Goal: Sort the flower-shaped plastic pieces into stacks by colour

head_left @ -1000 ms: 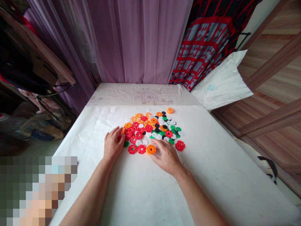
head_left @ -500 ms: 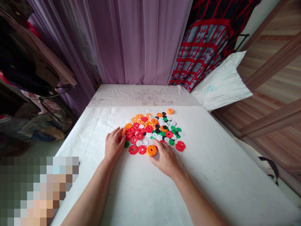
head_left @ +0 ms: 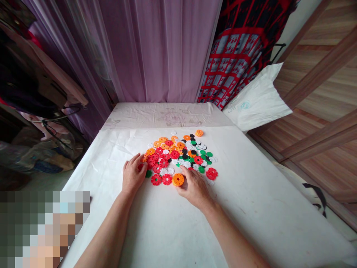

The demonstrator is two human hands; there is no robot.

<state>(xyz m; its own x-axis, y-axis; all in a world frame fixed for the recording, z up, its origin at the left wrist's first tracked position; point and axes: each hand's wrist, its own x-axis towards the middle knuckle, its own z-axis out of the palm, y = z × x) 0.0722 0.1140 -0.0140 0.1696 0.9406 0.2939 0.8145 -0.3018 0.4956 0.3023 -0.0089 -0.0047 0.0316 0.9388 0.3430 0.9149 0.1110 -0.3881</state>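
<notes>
A pile of snowflake-shaped plastic discs [head_left: 163, 156] in red, orange, white, green and black lies loosely heaped on the white-covered table. My left hand [head_left: 134, 173] rests at the pile's left edge, its fingers slightly bent and apart beside red and orange discs; no disc shows lifted in it. At the near side is a small stack of orange discs [head_left: 178, 180]. My right hand [head_left: 196, 186] curves around the right side of this stack, with thumb and index finger spread. The thumb is close to the stack's lower edge; whether it touches, I cannot tell.
A separate orange cluster [head_left: 199, 133] lies at the far right of the pile, and a red disc cluster [head_left: 212, 174] at the near right. Beyond the table hangs a purple curtain [head_left: 156, 52]. A white sack [head_left: 256, 98] sticks out by the right edge.
The view has shifted slightly, so everything sits a little further left. Both hands keep nearly the same places beside the discs, and no disc has visibly been moved.
</notes>
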